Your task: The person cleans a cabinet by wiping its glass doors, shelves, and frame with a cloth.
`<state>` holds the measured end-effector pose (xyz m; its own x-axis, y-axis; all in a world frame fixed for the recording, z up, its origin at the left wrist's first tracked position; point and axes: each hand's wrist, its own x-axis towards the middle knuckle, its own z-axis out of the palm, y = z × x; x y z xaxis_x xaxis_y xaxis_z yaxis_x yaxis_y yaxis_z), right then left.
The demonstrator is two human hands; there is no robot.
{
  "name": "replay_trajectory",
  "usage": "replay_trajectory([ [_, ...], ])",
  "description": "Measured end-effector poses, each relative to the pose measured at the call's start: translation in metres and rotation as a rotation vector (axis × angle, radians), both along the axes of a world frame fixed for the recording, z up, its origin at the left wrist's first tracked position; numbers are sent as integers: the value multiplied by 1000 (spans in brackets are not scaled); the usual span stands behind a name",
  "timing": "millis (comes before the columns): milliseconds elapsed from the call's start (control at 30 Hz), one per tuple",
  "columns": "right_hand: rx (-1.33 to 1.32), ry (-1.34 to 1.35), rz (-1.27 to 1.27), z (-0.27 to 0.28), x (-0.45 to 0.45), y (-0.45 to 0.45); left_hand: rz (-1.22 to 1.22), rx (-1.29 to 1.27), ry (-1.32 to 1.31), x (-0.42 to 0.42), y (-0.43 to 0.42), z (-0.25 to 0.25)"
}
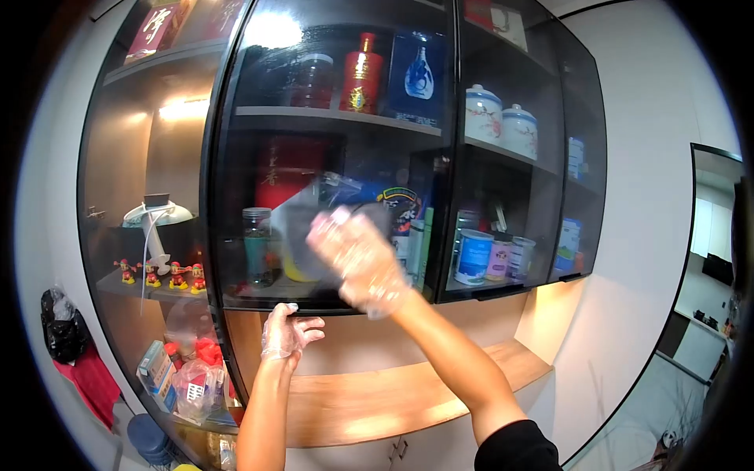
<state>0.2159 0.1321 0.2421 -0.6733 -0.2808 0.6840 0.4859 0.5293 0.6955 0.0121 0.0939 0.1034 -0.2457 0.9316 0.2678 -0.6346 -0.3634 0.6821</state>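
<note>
My right hand [357, 255], in a clear plastic glove and smeared by motion, presses a grey cloth [295, 228] flat against the dark glass cabinet door [314, 157]. Part of the cloth is hidden behind the hand. My left hand [287, 333], gloved as well, is at the lower edge of that door. Its thumb side touches the black frame, and the other fingers reach below the edge. Behind the glass near the right hand stand a lidded jar [258, 247] and a blue package [397, 204].
Higher shelves hold a red bottle [362, 74] and white lidded jars [483, 114]. At left, the side shelves carry small figurines [178, 275] and a white appliance [157, 216]. A wooden ledge [377, 400] runs below the door. A mirror [691, 314] stands at right.
</note>
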Motion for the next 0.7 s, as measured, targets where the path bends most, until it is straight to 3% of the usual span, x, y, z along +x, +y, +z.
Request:
replay_trajectory([
  [67, -176, -281, 91, -27, -2, -9, -25, 15, 31, 1, -6, 2],
  [133, -348, -360, 20, -28, 12, -5, 3, 31, 22, 4, -8, 4],
  [233, -153, -388, -226, -8, 39, 7, -21, 25, 56, -4, 2, -5],
  [267, -384, -352, -317, 11, 52, -12, 18, -18, 16, -2, 3, -7],
  [300, -280, -258, -167, 22, 66, 12, 17, -32, 11, -2, 3, -7],
  [333, -303, -134, -268, 38, 75, 10, 16, -48, 2, -2, 4, -7],
  [367, -62, -51, -189, 54, 90, 28, 34, -46, 11, -2, 4, -8],
  [400, 8, 23, -254, 73, 102, 27, 49, -47, 27, -2, 3, -8],
  [533, 41, 469, -234, 120, 153, 59, 188, -29, 182, 3, -16, -12],
  [600, 30, 706, -162, 123, 177, 92, 299, -4, 449, 0, -17, -31],
  [667, 122, 820, -206, 115, 189, 112, 428, 283, 677, 21, -43, -31],
  [700, -124, 875, 59, 117, 186, 110, 646, 260, 981, 42, -74, -8],
])
